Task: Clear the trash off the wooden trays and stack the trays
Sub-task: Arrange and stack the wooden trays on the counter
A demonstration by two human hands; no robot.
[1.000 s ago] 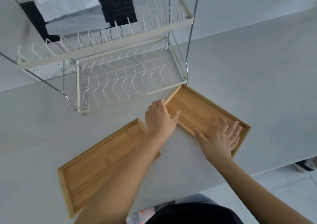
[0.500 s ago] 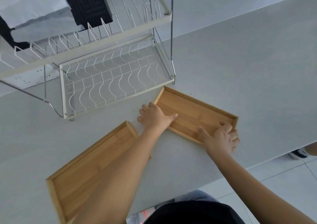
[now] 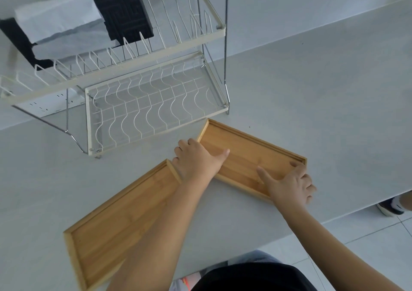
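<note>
Now, step in hand: I judge the clearing done, since I see no trash on either tray; what is left is the stacking.
Right-hand tray: lies flat on the grey counter, just in front of the dish rack, angled toward the counter edge.
Left-hand tray: flat on the same counter, nearer me, its far corner just beside the other tray's near left end, with my left forearm across it.
Left hand: closed on the right-hand tray's left end, thumb lying inside on the floor of the tray, fingers curled over the outside of the rim.
Right hand: closed on the tray's right end, thumb stretched along the inside, fingers wrapped round the outer corner.
Handling: I expect stiff bamboo, light for its size, with no flex; the smooth finish may slip under bare fingers.
Where to hold: the raised rim at the two short ends, as I have it, so the tray stays level.
Next move: I would lift it clear and lower it squarely into the left-hand tray, rims aligned.
Risk: a corner catching the rack's leg.
</note>
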